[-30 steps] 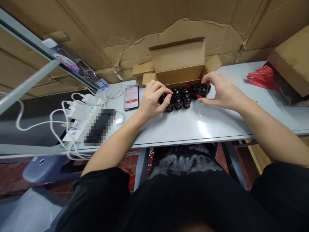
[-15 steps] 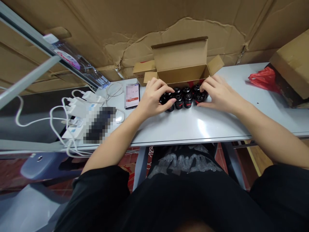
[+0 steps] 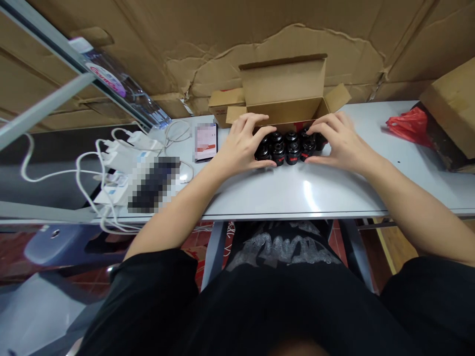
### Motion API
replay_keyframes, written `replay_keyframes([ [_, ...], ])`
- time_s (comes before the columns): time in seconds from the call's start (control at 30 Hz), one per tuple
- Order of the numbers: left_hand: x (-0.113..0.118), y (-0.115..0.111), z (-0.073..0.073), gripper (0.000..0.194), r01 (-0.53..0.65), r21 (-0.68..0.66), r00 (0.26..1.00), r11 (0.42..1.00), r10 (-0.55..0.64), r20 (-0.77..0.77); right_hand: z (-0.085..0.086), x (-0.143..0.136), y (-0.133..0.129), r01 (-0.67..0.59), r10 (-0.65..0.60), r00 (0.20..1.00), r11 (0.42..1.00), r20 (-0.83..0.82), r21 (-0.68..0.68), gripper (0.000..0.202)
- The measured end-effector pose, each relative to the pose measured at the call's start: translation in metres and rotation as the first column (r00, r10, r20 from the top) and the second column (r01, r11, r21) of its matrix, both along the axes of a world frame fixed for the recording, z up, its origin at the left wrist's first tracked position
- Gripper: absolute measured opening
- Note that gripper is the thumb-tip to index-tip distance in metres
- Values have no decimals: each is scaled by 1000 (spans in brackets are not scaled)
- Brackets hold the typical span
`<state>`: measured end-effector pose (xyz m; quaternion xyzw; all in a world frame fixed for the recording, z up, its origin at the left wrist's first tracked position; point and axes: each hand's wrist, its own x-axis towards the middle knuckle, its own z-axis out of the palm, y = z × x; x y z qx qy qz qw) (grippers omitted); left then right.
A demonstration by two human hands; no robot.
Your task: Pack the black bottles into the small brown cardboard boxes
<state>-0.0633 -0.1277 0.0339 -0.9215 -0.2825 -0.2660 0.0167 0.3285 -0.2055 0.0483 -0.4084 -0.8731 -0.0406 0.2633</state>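
Observation:
Small glossy black bottles (image 3: 293, 152) with red marks and round tops stand upright, packed in two rows on the table in front of an open cardboard box (image 3: 282, 86). My left hand (image 3: 243, 146) curls around the left end of the rows, thumb at the front and fingers over the back. Around the right end wraps my right hand (image 3: 339, 143), its thumb low on the front and its fingertips behind the tops. Both hands partly hide the end bottles. The box's lid is raised and its side flaps are spread.
A phone (image 3: 206, 142) lies left of my left hand. Farther left are a power strip with white cables (image 3: 115, 153) and a blurred dark object (image 3: 154, 185). A plastic bottle (image 3: 122, 84) leans by the metal frame. At right are a red plastic bag (image 3: 410, 123) and a cardboard box (image 3: 451, 106).
My left hand's fingers have spread and shifted slightly right along the bottles. The bottles sit closer together between my hands. The view has also shifted a little.

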Motion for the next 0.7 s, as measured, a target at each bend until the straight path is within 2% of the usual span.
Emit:
replay_keyframes([
  [0.1,1,1,-1,112,-3,-1,1000,1000,3,0,7,5,1,54,-55,997,998,-58,-19,77],
  [0.23,2,-1,1,117,-4,-14,1000,1000,4,12,14,13,4,235,-236,960,972,-153,-25,65],
  [0.33,0,-1,6,113,-11,-29,998,1000,13,61,14,18,13,297,-279,929,954,-244,39,82],
  [0.4,-2,2,9,106,-25,-41,992,999,30,121,15,21,18,343,-329,913,939,-240,15,90],
  [0.47,-5,6,10,99,-50,-57,981,997,60,186,16,23,21,376,-378,907,925,-187,-45,88],
  [0.6,-13,10,6,88,-93,-90,956,992,114,270,14,24,19,350,-353,924,936,-149,-51,77],
  [0.7,-18,4,2,79,-115,-114,948,987,144,284,4,24,15,280,-261,927,959,-271,33,64],
])
